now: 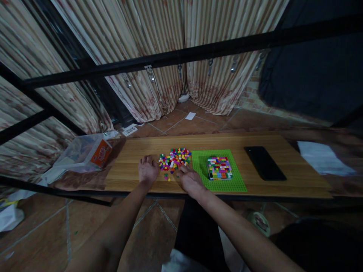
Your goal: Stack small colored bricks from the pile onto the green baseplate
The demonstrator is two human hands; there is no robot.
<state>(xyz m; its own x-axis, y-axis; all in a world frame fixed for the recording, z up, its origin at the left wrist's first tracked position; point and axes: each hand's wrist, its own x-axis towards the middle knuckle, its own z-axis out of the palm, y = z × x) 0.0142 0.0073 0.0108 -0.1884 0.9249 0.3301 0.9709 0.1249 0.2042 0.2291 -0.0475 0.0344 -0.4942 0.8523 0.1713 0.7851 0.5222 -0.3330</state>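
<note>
A pile of small bricks of many colours (176,158) lies on the wooden table (283,185). Just left of the pile rests my left hand (148,169), fingers curled under in a loose fist; whether anything is in it is hidden. At the pile's near edge my right hand (189,179) has its fingers bent down onto the bricks; what they pinch is too small to tell. Right of that hand lies a green baseplate (235,181) carrying a block of built-up coloured bricks (219,168).
A black phone (264,163) lies flat on the table's right part. A clear plastic bin with an orange label (86,153) sits off the left end. Black metal bars (198,53) cross overhead. Striped curtains hang behind; tiled floor below.
</note>
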